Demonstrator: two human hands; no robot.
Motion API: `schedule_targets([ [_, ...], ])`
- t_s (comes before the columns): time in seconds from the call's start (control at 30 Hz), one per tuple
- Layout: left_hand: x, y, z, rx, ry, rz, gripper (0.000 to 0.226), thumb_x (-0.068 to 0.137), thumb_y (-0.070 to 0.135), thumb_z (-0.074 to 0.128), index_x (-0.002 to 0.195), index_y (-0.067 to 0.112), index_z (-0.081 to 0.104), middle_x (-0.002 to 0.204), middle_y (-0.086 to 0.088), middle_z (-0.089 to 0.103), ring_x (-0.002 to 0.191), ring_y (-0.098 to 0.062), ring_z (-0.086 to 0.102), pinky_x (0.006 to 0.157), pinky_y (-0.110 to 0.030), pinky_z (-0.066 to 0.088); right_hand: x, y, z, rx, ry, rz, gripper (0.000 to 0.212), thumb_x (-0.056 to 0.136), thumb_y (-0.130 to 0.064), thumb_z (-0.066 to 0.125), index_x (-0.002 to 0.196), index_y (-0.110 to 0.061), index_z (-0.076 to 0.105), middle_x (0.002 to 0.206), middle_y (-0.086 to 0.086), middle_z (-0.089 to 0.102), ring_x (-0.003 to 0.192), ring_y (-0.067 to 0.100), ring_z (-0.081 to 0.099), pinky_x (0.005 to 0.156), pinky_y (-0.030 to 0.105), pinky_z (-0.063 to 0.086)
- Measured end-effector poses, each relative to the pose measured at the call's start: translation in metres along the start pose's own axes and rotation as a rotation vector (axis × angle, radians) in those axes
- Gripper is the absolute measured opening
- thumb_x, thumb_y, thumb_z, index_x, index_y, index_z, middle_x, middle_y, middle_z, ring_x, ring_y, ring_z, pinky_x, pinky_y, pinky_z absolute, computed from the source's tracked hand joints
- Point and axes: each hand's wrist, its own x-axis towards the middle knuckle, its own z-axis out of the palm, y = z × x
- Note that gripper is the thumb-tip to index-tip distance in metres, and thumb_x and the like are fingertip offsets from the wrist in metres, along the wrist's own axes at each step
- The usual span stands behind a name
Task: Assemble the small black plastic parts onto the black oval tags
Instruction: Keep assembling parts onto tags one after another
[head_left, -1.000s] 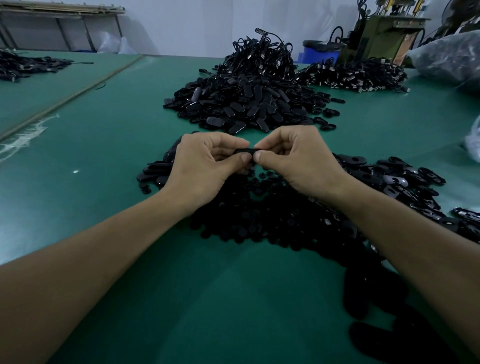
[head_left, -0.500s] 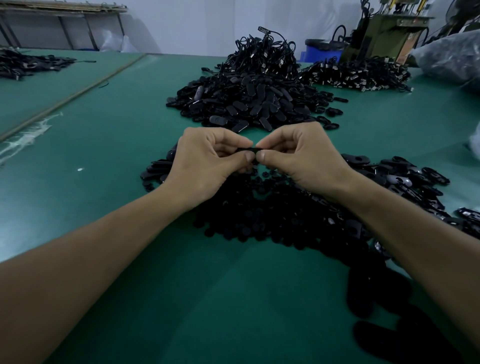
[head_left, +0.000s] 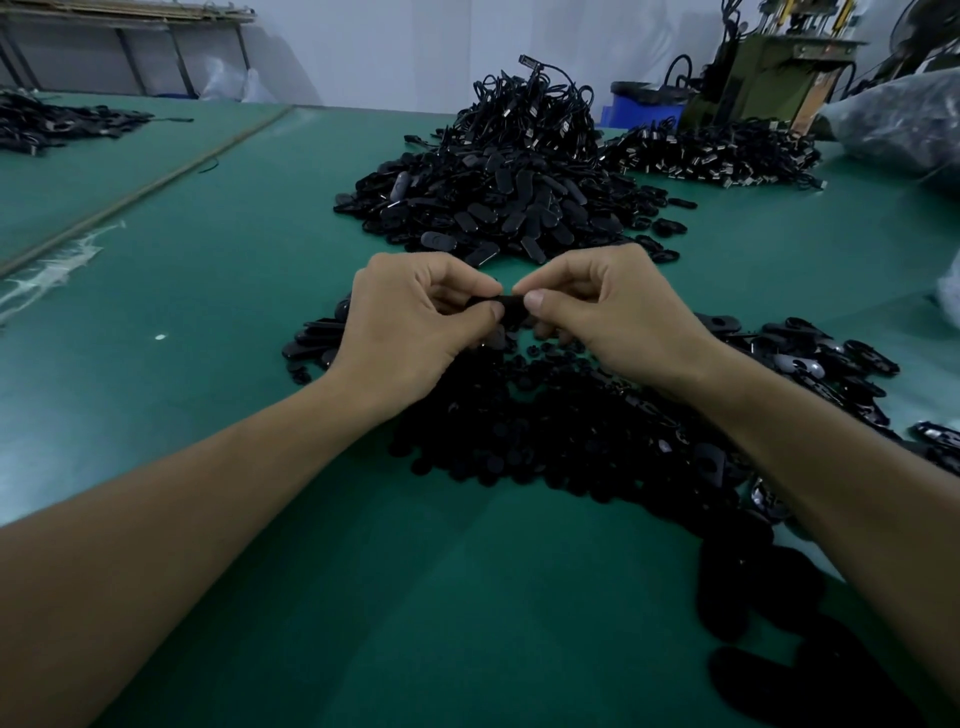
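While both hands, left (head_left: 410, 332) and right (head_left: 613, 317), pinch its ends, the light, stiff black oval plastic tag (head_left: 506, 307) looks best gripped edgewise.

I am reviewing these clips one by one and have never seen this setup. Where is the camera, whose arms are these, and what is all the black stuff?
There is no machine here. A person works with bare hands, and one wide-angle camera worn on the head looks forward and down, so both arms enter from the bottom of the picture. The left hand and right hand meet above a green table. Together they pinch one black oval plastic tag between thumbs and fingers. Whether a small part sits on it yet is hidden. Under the hands lies a low pile of small black plastic parts. Farther back is a taller heap of black oval tags.
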Motion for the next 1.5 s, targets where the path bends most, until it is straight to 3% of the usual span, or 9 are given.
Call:
schedule_targets([
  [0.07, 0.001, -0.001, -0.002, 0.067, 0.078, 0.034, 0.026, 0.082, 0.006, 0.08, 0.081, 0.03, 0.071, 0.078, 0.01, 0.073, 0.071, -0.006, 0.071, 0.07, -0.019, 0.057, 0.001, 0.005, -0.005, -0.241, 0.018, 0.03, 0.021, 0.1, -0.021, 0.058, 0.117, -0.018, 0.07, 0.107, -0.006, 0.071, 0.093, 0.004, 0.065, 0.082, 0.012, 0.049],
  [0.17, 0.004, -0.001, -0.009, 0.172, 0.201, 0.031, 0.027, 0.086, 0.014, 0.078, 0.083, 0.039, 0.069, 0.079, 0.021, 0.069, 0.072, 0.006, 0.065, 0.069, -0.01, 0.05, -0.002, 0.015, -0.011, -0.693, 0.033, 0.181, 0.03, 0.101, -0.023, 0.048, 0.125, -0.015, 0.063, 0.129, 0.012, 0.059, 0.121, 0.032, 0.051, 0.103, 0.041, 0.042],
  [0.3, 0.007, -0.004, -0.014, 0.26, 0.239, -0.043, 0.021, 0.088, 0.026, 0.074, 0.085, 0.045, 0.068, 0.083, 0.019, 0.07, 0.081, -0.004, 0.068, 0.079, -0.035, 0.059, -0.007, 0.018, -0.014, -0.881, -0.034, 0.39, 0.031, 0.101, -0.031, 0.039, 0.121, -0.014, 0.055, 0.113, 0.018, 0.056, 0.115, 0.042, 0.046, 0.099, 0.051, 0.031],
  [0.47, 0.007, -0.005, -0.016, 0.354, 0.175, -0.144, 0.019, 0.088, 0.027, 0.073, 0.082, 0.044, 0.069, 0.081, 0.02, 0.068, 0.08, -0.012, 0.067, 0.079, -0.042, 0.059, -0.007, 0.019, -0.015, -0.837, 0.048, 0.329, 0.031, 0.099, -0.025, 0.045, 0.126, -0.022, 0.06, 0.116, 0.01, 0.065, 0.115, 0.037, 0.051, 0.098, 0.047, 0.034],
  [0.6, 0.008, -0.006, -0.016, 0.47, 0.159, -0.167, 0.02, 0.087, 0.031, 0.073, 0.075, 0.046, 0.066, 0.081, 0.018, 0.067, 0.078, -0.013, 0.063, 0.058, -0.027, 0.044, -0.007, 0.019, -0.017, -0.782, 0.112, 0.288, 0.022, 0.098, -0.023, 0.052, 0.116, -0.023, 0.066, 0.111, 0.008, 0.068, 0.112, 0.033, 0.056, 0.098, 0.045, 0.038],
  [0.77, 0.009, -0.011, -0.017, 0.511, 0.181, -0.132, 0.014, 0.087, 0.03, 0.072, 0.097, 0.039, 0.071, 0.114, 0.001, 0.059, 0.113, -0.023, 0.055, 0.094, -0.044, 0.048, -0.006, 0.019, -0.018, -0.78, 0.165, 0.244, 0.019, 0.096, -0.015, 0.056, 0.107, -0.021, 0.07, 0.102, 0.007, 0.07, 0.104, 0.032, 0.06, 0.096, 0.046, 0.043],
  [1.0, 0.003, -0.001, -0.009, 0.323, 0.173, 0.061, 0.014, 0.092, 0.018, 0.07, 0.093, 0.032, 0.067, 0.084, 0.011, 0.064, 0.072, 0.001, 0.058, 0.067, -0.011, 0.043, -0.002, 0.021, -0.016, -0.578, 0.267, 0.16, 0.029, 0.096, -0.007, 0.057, 0.12, -0.02, 0.064, 0.101, 0.003, 0.068, 0.09, 0.024, 0.063, 0.076, 0.038, 0.052],
  [1.27, -0.005, 0.009, 0.007, 0.029, 0.007, 0.056, 0.02, 0.092, 0.02, 0.073, 0.112, 0.017, 0.07, 0.085, 0.004, 0.073, 0.067, -0.012, 0.073, 0.054, -0.026, 0.06, 0.001, -0.004, -0.002, 0.147, -0.014, -0.049, 0.023, 0.093, 0.001, 0.064, 0.106, -0.017, 0.072, 0.088, -0.006, 0.07, 0.068, -0.008, 0.061, 0.067, 0.011, 0.048],
  [1.5, -0.002, 0.003, 0.006, -0.162, -0.02, -0.088, 0.007, 0.089, 0.008, 0.076, 0.094, 0.012, 0.073, 0.075, -0.005, 0.076, 0.069, -0.02, 0.076, 0.061, -0.025, 0.06, 0.001, 0.002, 0.003, 0.141, 0.033, -0.022, 0.012, 0.091, -0.013, 0.072, 0.095, -0.023, 0.072, 0.086, -0.008, 0.07, 0.077, -0.002, 0.064, 0.076, 0.017, 0.052],
])
